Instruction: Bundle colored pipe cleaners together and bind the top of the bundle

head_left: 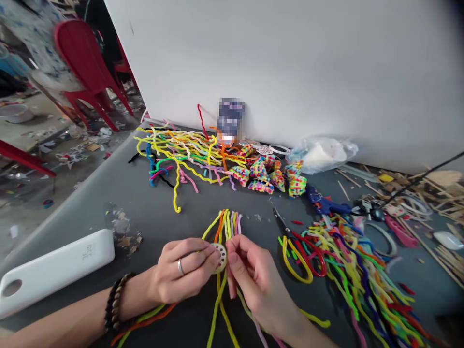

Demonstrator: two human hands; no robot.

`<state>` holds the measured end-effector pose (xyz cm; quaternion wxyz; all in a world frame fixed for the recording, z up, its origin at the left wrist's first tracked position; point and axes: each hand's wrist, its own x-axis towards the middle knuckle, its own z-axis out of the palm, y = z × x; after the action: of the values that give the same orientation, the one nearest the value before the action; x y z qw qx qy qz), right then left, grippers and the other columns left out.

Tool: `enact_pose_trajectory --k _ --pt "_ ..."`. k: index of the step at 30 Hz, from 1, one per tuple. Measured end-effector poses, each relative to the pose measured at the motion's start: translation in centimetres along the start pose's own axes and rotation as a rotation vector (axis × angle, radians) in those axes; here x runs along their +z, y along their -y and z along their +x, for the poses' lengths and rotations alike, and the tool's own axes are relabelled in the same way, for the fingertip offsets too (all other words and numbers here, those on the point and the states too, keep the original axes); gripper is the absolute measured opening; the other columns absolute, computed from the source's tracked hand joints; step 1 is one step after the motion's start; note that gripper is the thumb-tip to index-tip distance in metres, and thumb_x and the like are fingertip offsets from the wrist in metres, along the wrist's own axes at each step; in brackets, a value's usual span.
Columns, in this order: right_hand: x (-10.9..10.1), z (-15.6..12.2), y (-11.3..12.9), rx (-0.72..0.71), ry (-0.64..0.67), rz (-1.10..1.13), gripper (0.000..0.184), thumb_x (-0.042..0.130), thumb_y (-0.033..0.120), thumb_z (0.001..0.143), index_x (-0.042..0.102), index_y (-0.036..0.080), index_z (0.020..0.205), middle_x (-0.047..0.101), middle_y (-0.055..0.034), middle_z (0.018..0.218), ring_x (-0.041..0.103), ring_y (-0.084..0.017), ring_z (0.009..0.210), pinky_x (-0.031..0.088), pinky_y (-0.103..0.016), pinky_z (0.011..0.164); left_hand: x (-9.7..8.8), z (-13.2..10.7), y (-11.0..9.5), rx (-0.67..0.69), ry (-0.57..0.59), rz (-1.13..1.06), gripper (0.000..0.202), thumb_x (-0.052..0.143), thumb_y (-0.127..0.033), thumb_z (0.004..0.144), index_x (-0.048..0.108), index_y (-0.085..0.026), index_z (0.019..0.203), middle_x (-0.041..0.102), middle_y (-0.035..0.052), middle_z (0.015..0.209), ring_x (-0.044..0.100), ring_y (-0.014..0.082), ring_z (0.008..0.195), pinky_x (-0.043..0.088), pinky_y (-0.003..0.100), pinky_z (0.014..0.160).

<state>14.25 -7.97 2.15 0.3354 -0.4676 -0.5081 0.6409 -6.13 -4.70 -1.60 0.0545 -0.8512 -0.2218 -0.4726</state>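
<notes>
My left hand [181, 275], with a ring and a bead bracelet on the wrist, pinches a small round perforated disc [220, 256] at the table's near middle. Several coloured pipe cleaners [226, 224] pass through the disc, fanning out beyond it and trailing back under my wrists. My right hand [253, 278] is closed beside the disc, its fingertips pinching the pipe cleaners at the disc's right edge.
Loose pipe cleaners lie in a pile at the back [181, 150] and another at the right [348, 261]. Woven bead pieces [268, 176], scissors [281, 220], a blue glue gun [324, 204], a plastic bag [322, 152] and a white power bank [54, 270] share the grey table [119, 193]. Red chairs [87, 67] stand far left.
</notes>
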Motion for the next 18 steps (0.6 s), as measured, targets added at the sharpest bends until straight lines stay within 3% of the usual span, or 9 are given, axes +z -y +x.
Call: enact_pose_trajectory --k 5,9,14,18 --pt "-1.2 -0.3 1.1 -0.006 0.013 -0.093 0.037 0.047 0.057 0.106 0.051 0.023 0.091 0.051 0.0048 0.066 0.048 -0.011 0.054 0.037 -0.024 0.053 0.7 -0.1 -0.1 -0.186 0.035 -0.039 0.019 0.068 -0.006 0.092 0.072 -0.015 0.108 0.074 0.0023 0.079 0.07 0.0144 0.073 0.059 0.024 0.064" --pt "-2.7 0.4 1.0 -0.059 -0.104 -0.228 0.036 0.046 0.055 0.107 0.05 0.024 0.09 0.054 0.0042 0.066 0.051 -0.013 0.056 0.038 -0.025 0.056 1.2 0.0 -0.1 -0.241 0.01 -0.105 0.032 0.073 -0.006 0.089 0.068 -0.014 0.12 0.071 0.0016 0.077 0.068 0.0144 0.073 0.058 0.024 0.068" --pt "-4.0 1.0 1.0 -0.139 -0.178 -0.233 0.031 0.046 0.051 0.108 0.048 0.025 0.092 0.061 0.0016 0.076 0.061 -0.015 0.067 0.046 -0.028 0.067 1.1 -0.5 0.5 -0.169 0.017 -0.108 0.042 0.07 -0.001 0.087 0.069 -0.017 0.126 0.069 0.0013 0.082 0.067 0.0141 0.076 0.058 0.024 0.069" --pt "-3.9 0.9 1.5 -0.135 -0.171 -0.18 0.031 0.052 0.05 0.105 0.047 0.024 0.089 0.066 -0.0029 0.101 0.065 -0.014 0.07 0.047 -0.028 0.066 1.0 -0.7 0.5 -0.151 0.066 -0.07 0.04 0.065 -0.003 0.091 0.068 -0.016 0.128 0.069 0.0025 0.084 0.069 0.0159 0.078 0.06 0.027 0.069"
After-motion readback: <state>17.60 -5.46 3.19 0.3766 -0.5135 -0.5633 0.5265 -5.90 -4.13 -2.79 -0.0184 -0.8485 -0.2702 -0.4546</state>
